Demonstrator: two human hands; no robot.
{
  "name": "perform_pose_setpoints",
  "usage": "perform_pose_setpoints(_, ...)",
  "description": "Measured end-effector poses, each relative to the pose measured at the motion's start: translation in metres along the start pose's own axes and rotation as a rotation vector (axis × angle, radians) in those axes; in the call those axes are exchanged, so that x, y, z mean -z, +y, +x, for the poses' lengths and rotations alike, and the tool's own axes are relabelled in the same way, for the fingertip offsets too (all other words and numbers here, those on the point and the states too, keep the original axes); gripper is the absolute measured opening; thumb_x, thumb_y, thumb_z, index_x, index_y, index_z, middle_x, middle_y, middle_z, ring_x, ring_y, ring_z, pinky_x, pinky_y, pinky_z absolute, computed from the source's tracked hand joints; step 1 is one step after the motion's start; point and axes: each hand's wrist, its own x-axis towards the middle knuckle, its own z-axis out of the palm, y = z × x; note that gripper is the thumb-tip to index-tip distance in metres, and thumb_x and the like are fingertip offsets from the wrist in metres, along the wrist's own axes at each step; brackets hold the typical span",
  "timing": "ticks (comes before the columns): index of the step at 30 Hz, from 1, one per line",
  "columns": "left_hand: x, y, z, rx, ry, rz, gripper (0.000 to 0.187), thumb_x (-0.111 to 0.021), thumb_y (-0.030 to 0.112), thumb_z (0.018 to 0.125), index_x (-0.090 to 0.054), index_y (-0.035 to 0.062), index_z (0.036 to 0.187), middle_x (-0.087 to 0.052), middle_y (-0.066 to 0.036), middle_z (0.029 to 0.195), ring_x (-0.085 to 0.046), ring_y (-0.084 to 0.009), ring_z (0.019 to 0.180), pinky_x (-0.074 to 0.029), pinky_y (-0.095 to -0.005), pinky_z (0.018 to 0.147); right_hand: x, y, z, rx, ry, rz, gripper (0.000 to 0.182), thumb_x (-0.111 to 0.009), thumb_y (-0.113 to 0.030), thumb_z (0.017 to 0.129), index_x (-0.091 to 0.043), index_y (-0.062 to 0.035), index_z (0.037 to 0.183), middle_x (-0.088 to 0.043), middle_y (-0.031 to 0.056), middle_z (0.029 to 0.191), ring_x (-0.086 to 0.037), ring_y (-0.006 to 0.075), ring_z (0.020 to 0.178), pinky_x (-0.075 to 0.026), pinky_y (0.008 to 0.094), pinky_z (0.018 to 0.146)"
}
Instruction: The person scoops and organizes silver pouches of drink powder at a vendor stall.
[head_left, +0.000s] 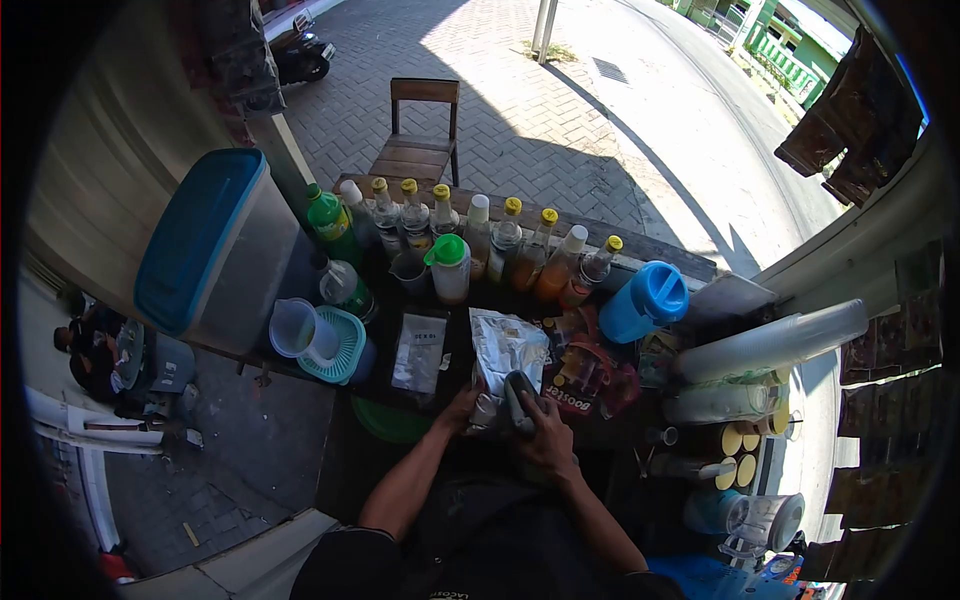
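Note:
A shiny silver foil bag (508, 342) lies on the dark counter in front of me. My left hand (462, 410) is closed on the bag's lower left edge. In my right hand (548, 437) is a dark, rounded handheld device (519, 400), held over the bag's lower right part; what it is exactly is hard to make out. Left of the foil bag lies a flat clear packet with a printed label (420, 352). To its right are red and pink packets (590, 375).
Several bottles with yellow or white caps (442, 212) line the back edge. A blue-lidded bin (205, 235) and a teal basket (340, 345) stand left. A blue jug (645, 302), stacked cups (780, 345) and jars stand right. Beyond is a wooden chair (424, 125).

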Motion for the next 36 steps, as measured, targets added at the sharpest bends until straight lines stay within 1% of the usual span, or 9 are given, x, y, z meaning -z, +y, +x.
perform_pose_setpoints(4, 0.037, -0.023, 0.031, -0.027, 0.051, 0.051, 0.054, -0.048, 0.054, 0.095, -0.06, 0.0041, 0.111, -0.064, -0.005, 0.099, -0.061, -0.011, 0.09, -0.049, -0.0287, 0.077, -0.039, 0.013, -0.001, -0.054, -0.082, -0.044, 0.068, -0.075, -0.038, 0.07, -0.053, -0.0203, 0.132, -0.052, 0.0162, 0.124, -0.063, 0.0388, 0.094, -0.053, 0.047, 0.074)
perform_pose_setpoints(13, 0.021, -0.003, 0.04, -0.581, 0.84, 1.037, 0.007, -0.052, 0.003, 0.085, -0.056, -0.003, 0.084, -0.064, -0.012, 0.074, -0.063, -0.0224, 0.069, -0.047, -0.0376, 0.064, -0.051, 0.013, -0.013, 0.02, -0.01, -0.004, 0.062, -0.074, -0.027, 0.068, -0.056, -0.018, 0.126, -0.052, 0.0161, 0.118, -0.064, 0.0392, 0.085, -0.053, 0.0476, 0.068)
perform_pose_setpoints(15, 0.036, -0.011, 0.053, -0.451, 0.946, 1.019, 0.012, -0.049, 0.007, 0.086, -0.057, -0.002, 0.084, -0.065, -0.012, 0.078, -0.064, -0.0229, 0.069, -0.046, -0.0393, 0.062, -0.051, 0.011, -0.013, 0.003, -0.011, 0.008, 0.061, -0.074, -0.027, 0.068, -0.056, -0.0179, 0.125, -0.052, 0.0166, 0.117, -0.064, 0.0394, 0.085, -0.053, 0.0478, 0.068)
perform_pose_setpoints(16, 0.046, -0.015, 0.06, -0.347, 0.964, 0.371, 0.014, -0.048, 0.009, 0.087, -0.057, -0.0013, 0.084, -0.065, -0.011, 0.08, -0.064, -0.0223, 0.069, -0.046, -0.0385, 0.06, -0.05, 0.011, -0.013, 0.006, -0.016, 0.018, 0.06, -0.073, -0.027, 0.069, -0.055, -0.0177, 0.125, -0.052, 0.0173, 0.117, -0.064, 0.0398, 0.085, -0.053, 0.0481, 0.069)
perform_pose_setpoints(17, 0.05, -0.012, 0.064, -0.233, 0.912, -0.271, 0.017, -0.046, 0.011, 0.088, -0.057, -0.0006, 0.083, -0.065, -0.011, 0.081, -0.064, -0.0218, 0.07, -0.046, -0.0376, 0.058, -0.048, 0.01, -0.011, 0.011, -0.019, 0.027, 0.06, -0.073, -0.028, 0.069, -0.055, -0.0176, 0.126, -0.052, 0.0179, 0.117, -0.064, 0.0401, 0.085, -0.053, 0.0484, 0.069)
perform_pose_setpoints(19, 0.066, -0.004, 0.061, -0.249, 0.94, -0.485, 0.022, -0.046, 0.018, 0.091, -0.058, 0.0014, 0.083, -0.064, -0.009, 0.083, -0.065, -0.0212, 0.07, -0.047, -0.0345, 0.057, -0.047, 0.007, -0.007, -0.006, -0.046, 0.003, 0.06, -0.072, -0.029, 0.07, -0.055, -0.0172, 0.126, -0.052, 0.0185, 0.116, -0.064, 0.0405, 0.085, -0.053, 0.0483, 0.07)
perform_pose_setpoints(25, 0.059, 0.057, 0.07, -0.446, 0.787, 0.896, 0.037, -0.064, 0.033, 0.087, -0.062, -0.0038, 0.088, -0.068, -0.013, 0.078, -0.067, -0.0249, 0.071, -0.052, -0.0378, 0.066, -0.023, -0.013, 0.011, 0.005, -0.13, -0.053, 0.06, -0.071, -0.03, 0.071, -0.054, -0.0171, 0.127, -0.053, 0.0191, 0.116, -0.063, 0.0416, 0.088, -0.053, 0.0473, 0.074)
perform_pose_setpoints(31, 0.075, 0.101, 0.124, -0.302, 0.432, 1.126, 0.037, -0.071, 0.026, 0.079, -0.066, -0.0057, 0.096, -0.069, -0.015, 0.078, -0.065, -0.0221, 0.071, -0.05, -0.0373, 0.068, -0.014, -0.04, 0.08, 0.13, -0.279, -0.063, 0.071, -0.067, -0.014, 0.068, -0.046, -0.0169, 0.136, -0.054, 0.0156, 0.114, -0.062, 0.0381, 0.091, -0.051, 0.0456, 0.077)
perform_pose_setpoints(36, 0.081, 0.101, 0.15, -0.107, 0.351, 0.549, 0.028, -0.062, 0.014, 0.076, -0.069, -0.0035, 0.098, -0.068, -0.01, 0.086, -0.061, -0.0177, 0.076, -0.047, -0.0333, 0.066, -0.061, -0.045, 0.153, 0.21, 0.11, -0.314, 0.055, -0.054, -0.003, 0.077, -0.046, -0.0017, 0.131, -0.056, 0.0156, 0.109, -0.061, 0.0357, 0.085, -0.051, 0.0435, 0.071)
